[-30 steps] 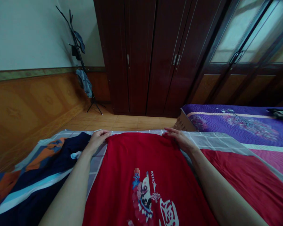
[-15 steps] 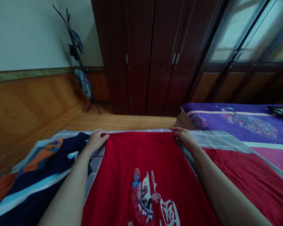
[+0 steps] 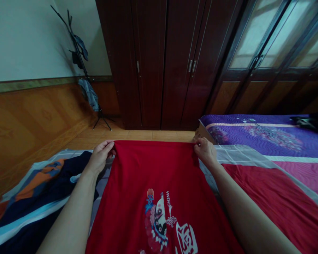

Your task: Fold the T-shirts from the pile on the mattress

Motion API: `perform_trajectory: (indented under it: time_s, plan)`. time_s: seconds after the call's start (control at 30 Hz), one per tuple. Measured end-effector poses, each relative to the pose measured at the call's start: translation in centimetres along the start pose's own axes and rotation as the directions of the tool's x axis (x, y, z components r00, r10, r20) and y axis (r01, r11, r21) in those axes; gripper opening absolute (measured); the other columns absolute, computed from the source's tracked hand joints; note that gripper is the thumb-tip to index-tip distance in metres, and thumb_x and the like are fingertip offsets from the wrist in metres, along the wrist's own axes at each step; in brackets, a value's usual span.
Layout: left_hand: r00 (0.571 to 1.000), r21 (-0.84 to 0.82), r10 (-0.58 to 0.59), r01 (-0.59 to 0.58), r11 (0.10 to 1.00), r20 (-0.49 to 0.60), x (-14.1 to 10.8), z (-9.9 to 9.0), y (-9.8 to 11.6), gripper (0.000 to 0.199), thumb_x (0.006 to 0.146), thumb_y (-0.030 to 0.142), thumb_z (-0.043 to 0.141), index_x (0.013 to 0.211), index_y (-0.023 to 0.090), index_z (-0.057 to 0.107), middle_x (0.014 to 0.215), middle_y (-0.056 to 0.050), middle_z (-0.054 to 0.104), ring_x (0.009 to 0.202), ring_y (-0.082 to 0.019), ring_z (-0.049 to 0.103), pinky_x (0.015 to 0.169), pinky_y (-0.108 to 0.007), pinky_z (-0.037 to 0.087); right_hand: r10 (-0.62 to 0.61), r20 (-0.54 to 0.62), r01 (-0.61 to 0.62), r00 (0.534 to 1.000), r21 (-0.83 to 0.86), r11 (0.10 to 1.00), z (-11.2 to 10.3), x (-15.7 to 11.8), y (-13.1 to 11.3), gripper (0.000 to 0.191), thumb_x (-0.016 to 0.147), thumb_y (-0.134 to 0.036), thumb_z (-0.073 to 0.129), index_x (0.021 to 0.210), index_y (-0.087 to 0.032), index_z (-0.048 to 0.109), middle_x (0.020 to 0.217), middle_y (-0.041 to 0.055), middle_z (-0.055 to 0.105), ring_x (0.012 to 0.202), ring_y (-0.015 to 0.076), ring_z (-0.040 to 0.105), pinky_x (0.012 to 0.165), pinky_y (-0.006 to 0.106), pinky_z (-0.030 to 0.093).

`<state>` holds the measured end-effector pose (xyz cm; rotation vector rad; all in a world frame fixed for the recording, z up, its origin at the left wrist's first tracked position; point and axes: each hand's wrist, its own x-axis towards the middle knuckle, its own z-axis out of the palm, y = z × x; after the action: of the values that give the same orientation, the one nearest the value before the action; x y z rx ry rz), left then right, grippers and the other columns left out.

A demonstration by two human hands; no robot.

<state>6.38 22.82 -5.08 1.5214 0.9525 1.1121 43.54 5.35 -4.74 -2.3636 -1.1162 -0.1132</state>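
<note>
A red T-shirt [image 3: 153, 169] with a printed opera-mask picture, the word CHINA and white characters stretches out in front of me. Its far edge is pulled straight between my two hands. My left hand [image 3: 102, 153] pinches the far left corner between thumb and fingers. At the far right corner, my right hand [image 3: 205, 151] is closed on the cloth. The far edge looks lifted a little off the bed; the near part of the shirt runs out of view at the bottom.
Navy clothing [image 3: 50, 201] with orange and light-blue parts lies on the left. Red cloth [image 3: 275, 197] is spread on the right, over a grey checked sheet [image 3: 235, 155]. Beyond are a purple bed cover [image 3: 254, 132], a dark wardrobe [image 3: 151, 70] and a coat stand [image 3: 82, 58].
Both hands have risen slightly, lifting the shirt's far edge. The left hand's grip has closed more fully on its corner, and the right fingers have curled in. The view has shifted slightly right.
</note>
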Motion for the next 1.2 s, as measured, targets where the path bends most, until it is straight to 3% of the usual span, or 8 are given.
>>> perform_trajectory:
  time_s: [0.13, 0.33, 0.47, 0.6, 0.73, 0.9, 1.07, 1.2]
  plan:
    - [0.996, -0.073, -0.043, 0.048, 0.996, 0.073, -0.3, -0.2, 0.5, 0.035, 0.066, 0.047, 0.068, 0.081, 0.017, 0.056, 0.056, 0.006, 0.051, 0.045, -0.008, 0.045, 0.041, -0.017, 0.030, -0.009, -0.018, 0.007, 1.000, -0.088, 0.996, 0.0, -0.1, 0.2, 0.026, 0.080, -0.021, 0.044, 0.093, -0.019, 0.067, 0.100, 0.0096, 0.064, 0.090, 0.0223, 0.060, 0.068, 0.026, 0.038]
    - [0.993, 0.228, -0.036, 0.010, 0.974, 0.108, 0.2, -1.3, -1.0, 0.032, 0.073, 0.049, 0.057, 0.080, 0.018, 0.057, 0.060, 0.005, 0.053, 0.050, -0.011, 0.048, 0.047, -0.020, 0.035, -0.052, 0.217, 0.077, 0.975, -0.108, 0.991, 0.6, 0.4, 1.0, 0.019, 0.075, -0.022, 0.053, 0.077, -0.020, 0.071, 0.070, 0.0047, 0.067, 0.069, 0.0178, 0.062, 0.058, 0.024, 0.036]
    - [0.971, 0.587, 0.077, -0.199, 0.785, 0.226, 0.7, -1.7, -2.2, 0.025, 0.073, 0.042, 0.052, 0.076, 0.019, 0.061, 0.070, 0.000, 0.063, 0.066, -0.018, 0.057, 0.062, -0.026, 0.043, -0.078, 0.291, 0.110, 0.953, -0.093, 0.990, 0.3, 0.8, 1.5, 0.013, 0.071, -0.024, 0.061, 0.076, -0.020, 0.072, 0.068, 0.0025, 0.067, 0.066, 0.0158, 0.062, 0.056, 0.022, 0.036]
    - [0.965, 0.772, 0.126, -0.260, 0.581, 0.230, 0.8, -1.2, -2.8, 0.019, 0.074, 0.032, 0.048, 0.076, 0.021, 0.063, 0.078, -0.004, 0.068, 0.078, -0.023, 0.061, 0.072, -0.030, 0.043, -0.020, 0.180, 0.042, 0.984, -0.116, 0.992, 0.6, 0.8, 1.3, 0.024, 0.081, -0.025, 0.050, 0.086, -0.018, 0.072, 0.082, 0.0089, 0.070, 0.079, 0.0204, 0.064, 0.061, 0.024, 0.039]
    - [0.972, 0.807, 0.155, -0.233, 0.542, 0.176, 0.8, -0.6, -3.3, 0.022, 0.078, 0.031, 0.044, 0.080, 0.021, 0.063, 0.085, -0.008, 0.069, 0.085, -0.026, 0.062, 0.078, -0.033, 0.043, 0.028, 0.079, -0.019, 0.996, -0.121, 0.992, 1.5, 0.6, 1.1, 0.030, 0.085, -0.026, 0.044, 0.096, -0.018, 0.070, 0.092, 0.0120, 0.069, 0.087, 0.0236, 0.064, 0.066, 0.027, 0.041]
    - [0.967, 0.800, 0.165, -0.254, 0.544, 0.194, 1.0, -1.0, -3.7, 0.023, 0.076, 0.024, 0.042, 0.082, 0.022, 0.064, 0.090, -0.007, 0.068, 0.089, -0.024, 0.061, 0.081, -0.032, 0.044, 0.007, 0.074, 0.000, 0.997, -0.093, 0.996, 1.8, 0.8, 1.3, 0.033, 0.086, -0.025, 0.041, 0.101, -0.017, 0.069, 0.094, 0.0107, 0.069, 0.088, 0.0222, 0.063, 0.068, 0.026, 0.041]
    - [0.943, 0.768, 0.159, -0.331, 0.549, 0.293, 1.2, -2.0, -3.7, 0.021, 0.062, 0.013, 0.041, 0.061, 0.023, 0.059, 0.076, -0.003, 0.064, 0.083, -0.021, 0.060, 0.080, -0.030, 0.045, -0.126, 0.254, 0.140, 0.959, -0.039, 0.989, 1.0, 1.2, 1.6, 0.021, 0.074, -0.019, 0.053, 0.084, -0.021, 0.071, 0.071, 0.0003, 0.068, 0.068, 0.0148, 0.062, 0.057, 0.020, 0.039]
    - [0.939, 0.777, 0.165, -0.343, 0.528, 0.303, 1.2, -2.5, -3.6, 0.019, 0.062, 0.015, 0.042, 0.061, 0.021, 0.060, 0.084, -0.005, 0.061, 0.087, -0.022, 0.058, 0.081, -0.030, 0.044, -0.154, 0.324, 0.195, 0.933, -0.098, 0.976, 0.1, 1.1, 1.8, 0.017, 0.066, -0.016, 0.054, 0.068, -0.020, 0.070, 0.063, 0.0017, 0.065, 0.063, 0.0165, 0.060, 0.054, 0.023, 0.035]
